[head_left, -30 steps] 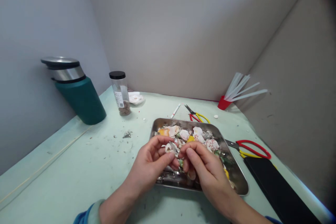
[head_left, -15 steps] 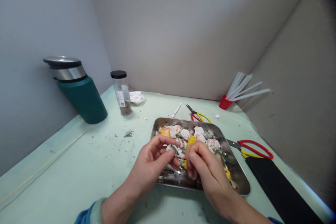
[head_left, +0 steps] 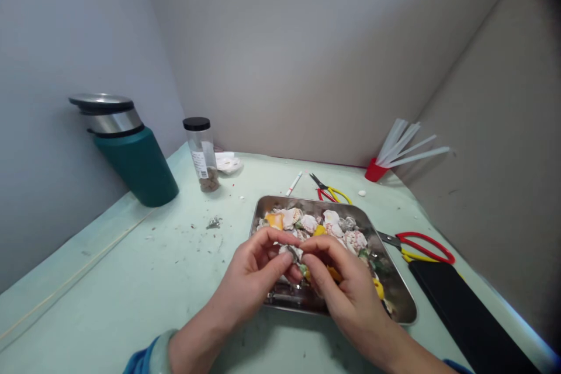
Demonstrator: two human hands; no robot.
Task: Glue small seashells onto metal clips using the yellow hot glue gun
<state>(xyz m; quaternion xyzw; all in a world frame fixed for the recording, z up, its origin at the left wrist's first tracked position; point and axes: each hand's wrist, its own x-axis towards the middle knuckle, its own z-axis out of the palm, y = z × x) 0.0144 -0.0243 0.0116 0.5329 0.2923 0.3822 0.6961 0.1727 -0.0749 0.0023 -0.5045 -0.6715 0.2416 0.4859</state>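
— At nine o'clock on our table (head_left: 131, 280) stands the green flask (head_left: 131, 158), with the clear jar (head_left: 201, 155) just beside it toward ten o'clock; both are pushed back against the wall, probably to leave us elbow room.

— And our hands?

— Our left hand (head_left: 254, 274) and right hand (head_left: 342, 286) meet over the near edge of the metal tray (head_left: 397, 298), at about six o'clock. Fingertips of both are pinched together on one small pale shell (head_left: 293, 252), held just above the heap of shells (head_left: 324, 228). We judge it is kept over the tray so that crumbs fall back in.

— Is the grip firm?

— Both thumbs and forefingers are closed on the piece; how hard they press, we cannot tell.

— And to the right?

— At twelve o'clock lie a white pen (head_left: 293, 183) and small scissors (head_left: 328, 191); at one o'clock a red cup (head_left: 375, 172) holds clear sticks (head_left: 409, 146). At three o'clock the larger red scissors (head_left: 416, 245) lie touching a black case (head_left: 464, 315), all within reach yet apart from the tray.
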